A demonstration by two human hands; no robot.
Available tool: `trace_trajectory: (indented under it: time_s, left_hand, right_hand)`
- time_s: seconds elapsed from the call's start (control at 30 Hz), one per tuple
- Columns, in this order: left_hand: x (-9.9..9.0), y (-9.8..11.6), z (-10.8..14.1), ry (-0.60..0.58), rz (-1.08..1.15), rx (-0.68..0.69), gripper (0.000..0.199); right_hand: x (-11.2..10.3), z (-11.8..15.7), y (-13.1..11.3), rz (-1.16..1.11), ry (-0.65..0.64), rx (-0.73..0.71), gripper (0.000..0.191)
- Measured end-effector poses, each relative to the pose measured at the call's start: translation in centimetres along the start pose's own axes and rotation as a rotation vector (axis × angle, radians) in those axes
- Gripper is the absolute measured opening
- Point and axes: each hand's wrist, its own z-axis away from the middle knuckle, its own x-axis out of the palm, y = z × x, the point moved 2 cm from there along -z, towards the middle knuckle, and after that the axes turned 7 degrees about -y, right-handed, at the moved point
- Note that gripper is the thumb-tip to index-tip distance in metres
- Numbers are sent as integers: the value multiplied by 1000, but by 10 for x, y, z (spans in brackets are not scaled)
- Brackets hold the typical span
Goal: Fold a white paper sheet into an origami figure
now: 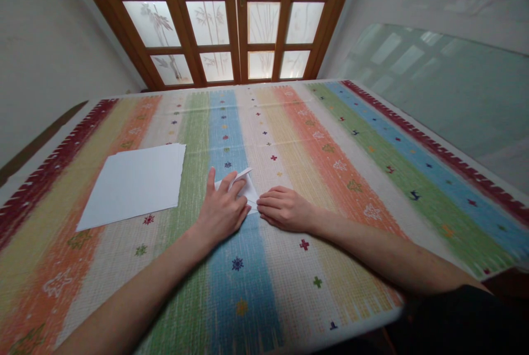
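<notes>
A small folded white paper [248, 189] lies on the blue stripe of the tablecloth, one flap standing up. My left hand [223, 206] rests over its left and near side, fingers spread, with the flap rising by the fingers. At the paper's right corner is my right hand [285, 209], its fingers pressed together and closed on the edge; the fingertips hide that corner. Further left lies a stack of white sheets [134, 184], touched by neither hand.
A striped, patterned cloth [330, 178] covers the table. Beyond its far edge stand wooden doors [239, 24] with frosted panes. A glass panel [446, 90] leans along the right wall.
</notes>
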Motion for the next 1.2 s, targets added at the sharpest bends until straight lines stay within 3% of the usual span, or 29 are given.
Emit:
trace_trajectory:
  time_s: [0.2, 0.4, 0.5, 0.6, 0.77, 0.83, 0.93, 1.07, 1.2]
  left_hand:
    - [3, -4, 4, 83, 16, -17, 17]
    - [2, -30, 8, 239, 126, -11, 57]
    - [7, -43, 8, 202, 228, -68, 82]
    - [16, -48, 9, 146, 298, -122, 90]
    - [16, -51, 9, 105, 361, -121, 87]
    - [5, -52, 6, 94, 348, -38, 81]
    - [-19, -47, -2, 64, 237, 190, 53]
    - [-40, -35, -14, -167, 60, 444, 17]
    - [-45, -42, -24, -307, -27, 356, 14]
  right_hand:
    - [1, -3, -6, -58, -78, 48, 24]
    - [-1, -6, -9, -58, -169, 77, 23]
    - [-1, -10, -9, -30, -174, 46, 23]
    - [2, -14, -9, -14, -167, 7, 24]
    - [8, -22, -11, 50, -152, -19, 27]
    - [10, -24, -12, 79, -134, -34, 27]
    - [11, -26, -14, 110, -98, -64, 27]
    - [10, -26, -15, 151, -62, -95, 26]
    - [10, -25, -16, 149, -104, -63, 29]
